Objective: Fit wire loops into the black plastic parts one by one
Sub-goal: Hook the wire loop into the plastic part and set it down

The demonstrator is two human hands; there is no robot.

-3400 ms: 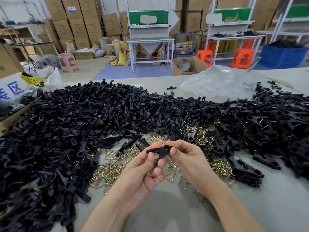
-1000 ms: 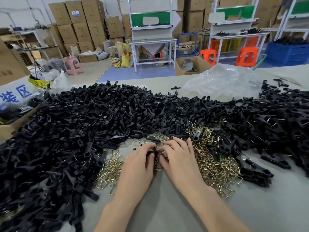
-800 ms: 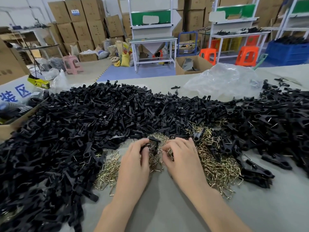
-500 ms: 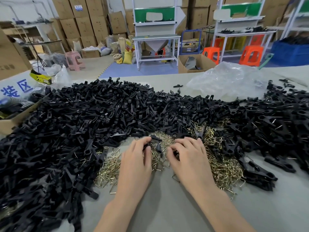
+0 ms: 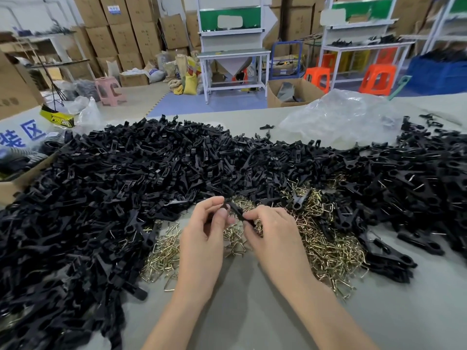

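A black plastic part [image 5: 235, 210] is held just above the table between both hands. My left hand [image 5: 206, 233] pinches its upper left end with thumb and fingers. My right hand [image 5: 273, 236] grips its lower right end, fingers curled over it. Under and around the hands lies a scatter of brass-coloured wire loops [image 5: 326, 238]. A huge heap of black plastic parts [image 5: 126, 173] curves around them from the left, across the back, to the right. Whether a wire loop sits in my fingers is hidden.
A crumpled clear plastic bag [image 5: 346, 117] lies at the back right of the grey table [image 5: 252, 311]. A cardboard box [image 5: 15, 183] stands at the left edge. Beyond the table are workbenches, stools and stacked cartons.
Both hands left the wire loops, where they lay flat picking, and rose slightly. They now hold one black part between them, fingers curled.
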